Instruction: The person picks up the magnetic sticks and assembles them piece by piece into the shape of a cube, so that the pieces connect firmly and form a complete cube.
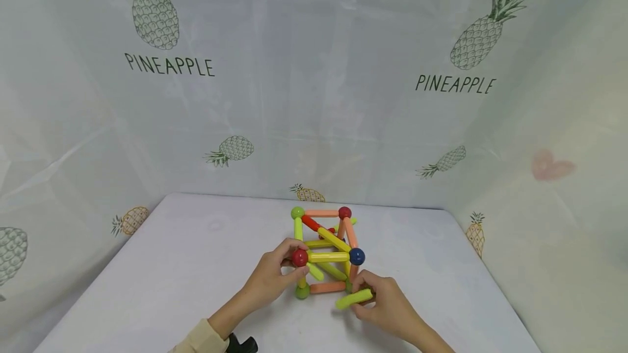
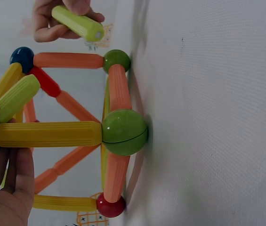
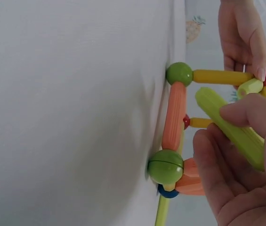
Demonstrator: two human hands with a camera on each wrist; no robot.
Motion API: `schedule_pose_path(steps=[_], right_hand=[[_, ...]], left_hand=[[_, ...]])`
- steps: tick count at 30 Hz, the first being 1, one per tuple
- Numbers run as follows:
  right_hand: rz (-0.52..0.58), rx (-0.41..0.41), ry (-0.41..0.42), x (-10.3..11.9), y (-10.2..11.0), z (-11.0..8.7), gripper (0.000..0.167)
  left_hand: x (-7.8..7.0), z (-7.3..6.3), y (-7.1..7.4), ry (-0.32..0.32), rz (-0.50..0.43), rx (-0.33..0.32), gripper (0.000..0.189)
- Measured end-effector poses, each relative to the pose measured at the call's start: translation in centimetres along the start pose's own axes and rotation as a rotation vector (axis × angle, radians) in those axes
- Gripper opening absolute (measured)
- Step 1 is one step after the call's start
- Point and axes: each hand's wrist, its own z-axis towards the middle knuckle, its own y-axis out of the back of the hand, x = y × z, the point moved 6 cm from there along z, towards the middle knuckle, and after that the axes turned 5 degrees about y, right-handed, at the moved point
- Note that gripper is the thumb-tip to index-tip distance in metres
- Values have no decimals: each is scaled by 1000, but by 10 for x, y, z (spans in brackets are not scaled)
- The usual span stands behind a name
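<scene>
A cube-like frame of coloured rods and balls stands on the white table [image 1: 211, 266]. My left hand [image 1: 267, 277] pinches the red ball [image 1: 300, 257] at its upper front left corner, thumb in front and fingers behind. From that ball a lime rod [image 2: 17, 99] sticks out with its other end free. Just right of the frame, my right hand [image 1: 387, 304] pinches another lime rod [image 3: 231, 129] between thumb and fingers, apart from the frame. A blue ball [image 1: 357, 256] tops the front right corner; a green ball [image 2: 124, 132] sits below the left hand.
Diagonal rods [image 1: 333, 238] cross the frame's top and sides. Behind the frame, a lime rod [image 1: 352, 222] sticks out at the right. A black object [image 1: 241, 344] lies by the left forearm. A white pineapple-print sheet [image 1: 314, 97] hangs around the table.
</scene>
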Motion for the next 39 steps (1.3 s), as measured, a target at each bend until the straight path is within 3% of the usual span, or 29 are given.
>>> schedule_pose_path(steps=[5, 10, 17, 27, 33, 39], right_hand=[[-33, 53, -53, -3, 0, 1, 24], [-168, 139, -98, -10, -3, -1, 20], [-331, 227, -34, -10, -6, -5, 18], [-202, -23, -14, 6, -10, 9, 21], [-240, -70, -74, 11, -12, 17, 18], [-253, -105, -63, 12, -14, 19, 17]], left_hand=[[1, 0, 0, 6, 1, -2, 39], [3, 1, -1, 1, 13, -1, 38], [4, 3, -1, 12, 1, 11, 44], [6, 3, -1, 10, 21, -5, 40], [4, 3, -1, 5, 18, -5, 39], [3, 2, -1, 1, 26, -5, 39]])
